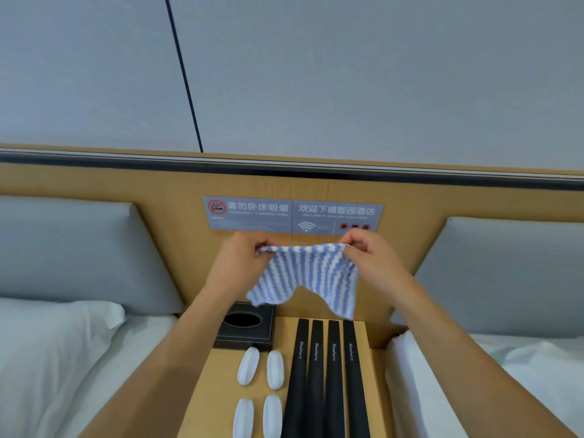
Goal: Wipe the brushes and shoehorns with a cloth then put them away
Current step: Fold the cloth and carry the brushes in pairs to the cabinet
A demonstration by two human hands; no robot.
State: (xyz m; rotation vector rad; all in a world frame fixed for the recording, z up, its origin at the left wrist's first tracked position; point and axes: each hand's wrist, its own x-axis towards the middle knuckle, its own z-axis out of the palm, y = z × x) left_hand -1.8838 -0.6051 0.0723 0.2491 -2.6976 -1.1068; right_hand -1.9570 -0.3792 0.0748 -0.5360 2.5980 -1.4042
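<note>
**While the lower frame edge is cutting off the tools, a cloth is being held up**

While the four black shoehorns [325,374] and four white brushes [259,390] are running out of view below, their long axes are pointing away from the person, side by side on the wooden nightstand [218,387]. Both forearms are reaching forward. The left hand [240,263] and right hand [368,257] are each pinching an upper corner of the striped cloth [311,276], which is hanging above the shoehorns, beside the tissue box [245,327].
</note>
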